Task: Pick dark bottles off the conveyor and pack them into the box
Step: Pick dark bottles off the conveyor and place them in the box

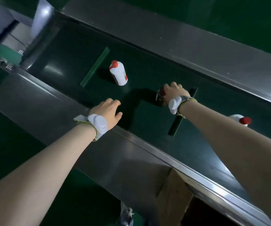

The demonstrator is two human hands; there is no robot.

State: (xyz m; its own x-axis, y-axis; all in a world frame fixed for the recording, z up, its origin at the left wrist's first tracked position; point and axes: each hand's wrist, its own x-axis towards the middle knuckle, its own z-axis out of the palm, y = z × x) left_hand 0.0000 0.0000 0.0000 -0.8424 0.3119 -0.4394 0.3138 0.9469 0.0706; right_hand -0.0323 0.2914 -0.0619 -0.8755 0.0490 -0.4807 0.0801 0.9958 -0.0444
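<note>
A dark bottle (160,97) with a red cap stands on the green conveyor belt (76,46), mostly hidden under my right hand (174,92), which is closed over its top. My left hand (108,110) hovers over the belt's near edge, fingers apart and holding nothing. A white bottle (118,73) with a red cap stands upright on the belt further left. Another white bottle (241,120) with a red cap shows partly behind my right forearm. The cardboard box (172,193) stands below the conveyor's near rail, at the bottom right.
Grey metal side rails (196,51) run along both sides of the belt. Raised green cleats (95,66) cross the belt. A curved metal housing (40,31) covers the belt's far left end. Green floor lies below at left.
</note>
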